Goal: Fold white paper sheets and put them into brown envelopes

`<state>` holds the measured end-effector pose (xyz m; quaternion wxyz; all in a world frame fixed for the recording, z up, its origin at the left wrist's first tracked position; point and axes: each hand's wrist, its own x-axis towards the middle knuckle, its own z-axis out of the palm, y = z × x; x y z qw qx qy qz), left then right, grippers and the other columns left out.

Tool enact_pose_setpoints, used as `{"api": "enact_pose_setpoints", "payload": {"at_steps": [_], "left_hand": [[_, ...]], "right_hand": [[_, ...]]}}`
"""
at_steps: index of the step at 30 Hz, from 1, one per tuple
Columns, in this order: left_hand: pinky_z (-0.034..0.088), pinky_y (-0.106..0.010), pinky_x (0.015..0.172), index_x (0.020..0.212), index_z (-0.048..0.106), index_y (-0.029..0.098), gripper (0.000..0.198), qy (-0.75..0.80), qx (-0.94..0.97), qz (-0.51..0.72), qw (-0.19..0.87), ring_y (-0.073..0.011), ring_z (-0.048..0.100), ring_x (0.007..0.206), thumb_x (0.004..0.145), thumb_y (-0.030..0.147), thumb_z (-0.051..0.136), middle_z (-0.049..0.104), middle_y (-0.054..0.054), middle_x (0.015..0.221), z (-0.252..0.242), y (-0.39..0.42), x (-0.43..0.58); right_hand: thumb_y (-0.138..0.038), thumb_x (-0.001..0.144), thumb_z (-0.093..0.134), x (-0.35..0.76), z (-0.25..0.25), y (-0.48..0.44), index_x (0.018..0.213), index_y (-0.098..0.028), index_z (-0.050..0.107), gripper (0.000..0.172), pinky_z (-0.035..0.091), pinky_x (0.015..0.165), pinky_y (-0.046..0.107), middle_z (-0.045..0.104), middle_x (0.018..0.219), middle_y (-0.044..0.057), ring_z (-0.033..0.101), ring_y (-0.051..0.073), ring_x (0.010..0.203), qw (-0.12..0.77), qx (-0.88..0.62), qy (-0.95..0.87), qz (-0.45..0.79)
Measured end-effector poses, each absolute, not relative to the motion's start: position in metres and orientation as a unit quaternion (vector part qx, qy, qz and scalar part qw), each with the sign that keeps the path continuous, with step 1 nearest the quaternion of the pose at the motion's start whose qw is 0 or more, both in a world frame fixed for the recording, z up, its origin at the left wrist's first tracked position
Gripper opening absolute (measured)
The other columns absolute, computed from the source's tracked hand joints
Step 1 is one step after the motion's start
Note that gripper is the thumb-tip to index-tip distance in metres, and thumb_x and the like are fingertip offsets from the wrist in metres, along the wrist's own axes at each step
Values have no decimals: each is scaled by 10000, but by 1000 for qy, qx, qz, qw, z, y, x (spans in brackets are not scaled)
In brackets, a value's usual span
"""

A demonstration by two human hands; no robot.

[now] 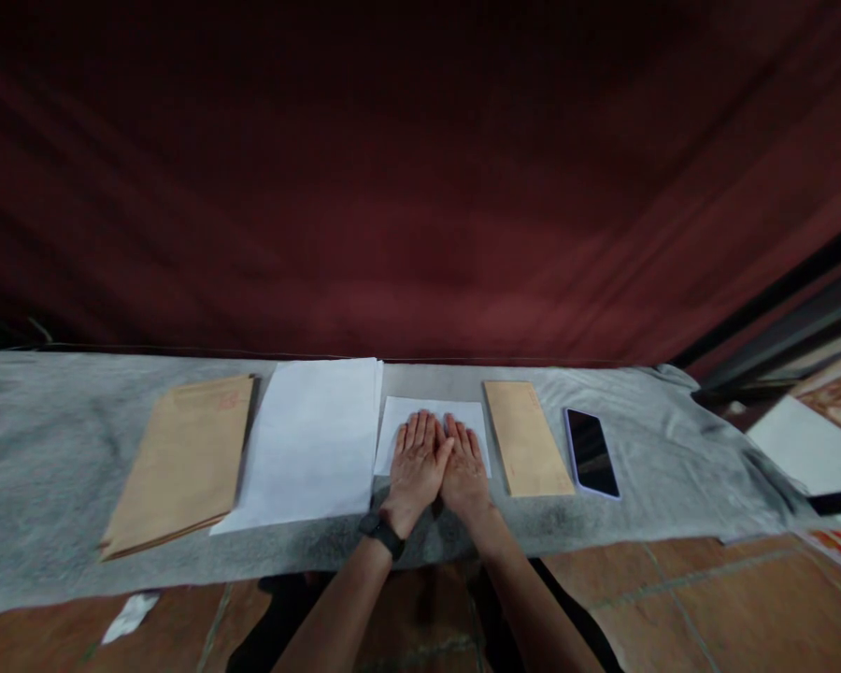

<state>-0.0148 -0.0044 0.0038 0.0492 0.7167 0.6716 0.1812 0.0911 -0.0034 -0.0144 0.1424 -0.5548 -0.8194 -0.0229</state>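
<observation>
Lying on bench (679, 449): big envelopes (182, 453), then paper stack (315, 439), apparently unfolded. Small sheet (395, 417) mid-bench: fold looks made, pressing probably unfinished. Left hand (417, 458), right hand (465, 469) flat on it, grip spread, holding nothing.

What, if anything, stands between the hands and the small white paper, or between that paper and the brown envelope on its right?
Nothing visible: the left hand and right hand lie flat on the small paper, and only gray cloth shows between it and the narrow envelope.
</observation>
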Motion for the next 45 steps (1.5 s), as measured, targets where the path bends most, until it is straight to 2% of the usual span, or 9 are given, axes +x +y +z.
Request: {"api": "enact_pose_setpoints", "payload": {"at_steps": [6, 14, 19, 24, 28, 31, 34, 39, 45], "left_hand": [[164, -454, 1225, 1496, 365, 84, 595, 690, 705, 159, 32, -244, 247, 1483, 1001, 400, 267, 334, -141, 1571, 4, -7, -18], [167, -470, 1216, 1513, 312, 71, 600, 699, 698, 153, 2, -263, 202, 1496, 985, 356, 303, 274, -157, 1596, -5, -14, -26], [148, -532, 1204, 1510, 351, 159, 607, 688, 715, 122, 7, -305, 199, 1494, 969, 433, 383, 263, -141, 1607, -3, -23, -31], [104, -606, 1190, 1518, 337, 259, 653, 656, 748, 100, 27, -322, 163, 1500, 936, 542, 420, 268, -76, 1615, -1, -35, -38], [91, -625, 1184, 1522, 329, 260, 669, 650, 753, 96, 36, -325, 145, 1503, 936, 575, 395, 251, -82, 1620, 0, -39, -38], [77, -642, 1177, 1527, 322, 242, 677, 659, 744, 101, 42, -333, 138, 1504, 942, 579, 370, 247, -99, 1619, 0, -40, -34], [59, -654, 1174, 1527, 322, 218, 673, 663, 740, 106, 43, -340, 132, 1503, 950, 563, 358, 242, -102, 1619, 0, -40, -30], [63, -662, 1174, 1495, 391, 206, 605, 661, 740, 116, 46, -342, 155, 1499, 975, 512, 337, 288, -104, 1602, 1, -42, -26], [96, -655, 1180, 1439, 480, 206, 528, 650, 746, 127, 60, -331, 215, 1486, 1002, 454, 321, 379, -118, 1557, 5, -45, -25]], "right_hand": [[-181, 991, 338, 98, -12, 2, 1524, -154, 330, 534, 247, 1175, 469, 300, 1586, 136, 289, 260, 1458, 149, -568, -809, -19], [-257, 1012, 351, 104, -16, 6, 1508, -121, 354, 514, 289, 1139, 512, 300, 1577, 186, 289, 295, 1455, 189, -592, -783, -25], [-255, 1013, 363, 106, -19, 9, 1502, -75, 348, 521, 299, 1129, 545, 281, 1573, 224, 266, 330, 1461, 182, -599, -779, -33], [-248, 1013, 339, 107, -20, 12, 1480, -98, 401, 495, 285, 1130, 569, 332, 1559, 198, 242, 335, 1470, 166, -584, -794, -33], [-267, 1007, 349, 109, -20, 20, 1444, -69, 449, 490, 275, 1151, 521, 396, 1530, 192, 291, 319, 1450, 171, -595, -785, -22], [-265, 1002, 344, 109, -19, 32, 1417, -95, 485, 470, 311, 1147, 482, 448, 1503, 159, 325, 278, 1433, 198, -562, -803, 1], [-231, 980, 373, 102, -15, 49, 1371, -136, 537, 435, 352, 1131, 441, 518, 1441, 128, 390, 242, 1383, 227, -512, -828, 30], [-161, 944, 407, 71, -8, 80, 1291, -164, 608, 402, 422, 1050, 388, 619, 1239, 119, 531, 231, 1183, 261, -503, -821, 77], [-104, 926, 392, 49, -12, 93, 1123, -166, 673, 349, 438, 964, 411, 618, 1081, 121, 537, 246, 1041, 287, -524, -798, 83]]}}
